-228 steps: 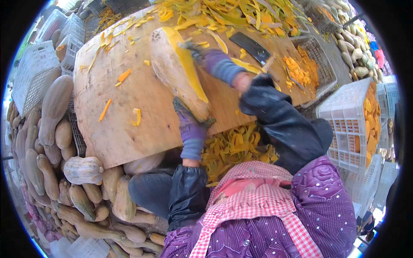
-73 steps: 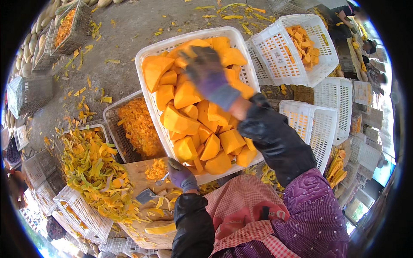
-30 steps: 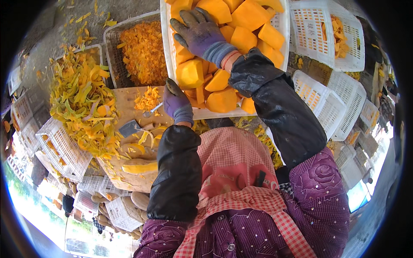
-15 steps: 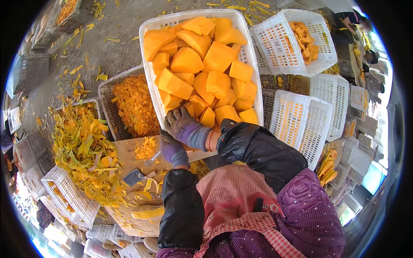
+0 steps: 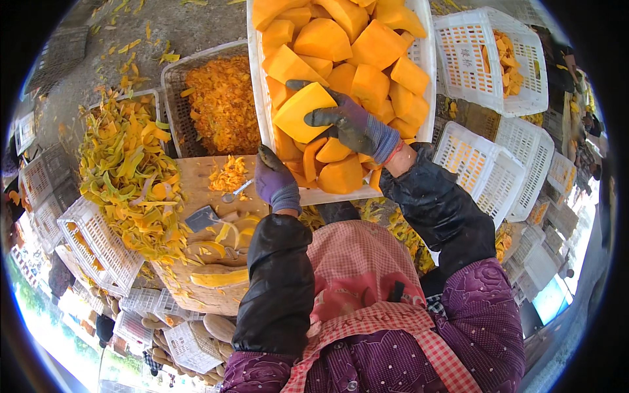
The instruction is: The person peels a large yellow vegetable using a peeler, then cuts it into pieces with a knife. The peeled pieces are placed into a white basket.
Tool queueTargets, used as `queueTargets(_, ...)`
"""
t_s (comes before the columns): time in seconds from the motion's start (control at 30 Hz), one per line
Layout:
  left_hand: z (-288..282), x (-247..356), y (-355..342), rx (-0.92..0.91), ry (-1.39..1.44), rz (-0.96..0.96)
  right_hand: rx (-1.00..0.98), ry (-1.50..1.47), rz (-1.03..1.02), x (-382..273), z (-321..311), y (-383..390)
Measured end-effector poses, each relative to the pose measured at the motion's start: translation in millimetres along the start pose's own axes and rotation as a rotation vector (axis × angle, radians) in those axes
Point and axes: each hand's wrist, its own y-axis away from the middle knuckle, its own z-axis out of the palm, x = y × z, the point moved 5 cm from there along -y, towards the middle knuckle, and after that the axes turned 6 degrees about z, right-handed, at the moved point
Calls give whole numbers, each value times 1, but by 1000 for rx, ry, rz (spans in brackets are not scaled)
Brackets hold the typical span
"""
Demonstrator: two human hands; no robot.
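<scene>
My right hand (image 5: pixel 350 124), in a purple and dark work glove, grips a peeled orange pumpkin chunk (image 5: pixel 303 112) above the others. Below it is a white plastic crate (image 5: pixel 259 98) heaped with pumpkin chunks (image 5: pixel 370 88). My left hand (image 5: pixel 275 178), gloved alike, is closed at the crate's near left corner, its fingers partly hidden. Just left of it, a small metal spoon-like tool (image 5: pixel 229 197) lies on the wooden board (image 5: pixel 196 171), beside orange shavings (image 5: pixel 227 173). A dark flat blade (image 5: pixel 202 219) rests there too, near curved peel strips (image 5: pixel 219 278).
A crate of orange pulp (image 5: pixel 226 105) stands beyond the board. Left of it, yellow-green peelings (image 5: pixel 128 190) spill over in a big heap. White crates (image 5: pixel 475 167) crowd the right side, one holding pumpkin pieces (image 5: pixel 508 65). Scraps litter the grey floor (image 5: pixel 209 26).
My right hand has moved from the crate's near left part to its middle and now holds a chunk. My left hand stays at the crate's corner. The whole view has shifted.
</scene>
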Motion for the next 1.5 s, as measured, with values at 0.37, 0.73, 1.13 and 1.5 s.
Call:
queueTargets(0.37,1,-2,1,31,13,24,162,222,-277,2,-2,16)
queueTargets(0.73,-3,0,0,-12,79,-26,451,1803,-333,86,52,-20)
queueTargets(1.13,-25,-43,-10,-184,414,195,324,1817,46,15,78,2)
queueTargets(1.5,-125,-141,163,-684,1898,-345,142,1425,-249,212,231,139)
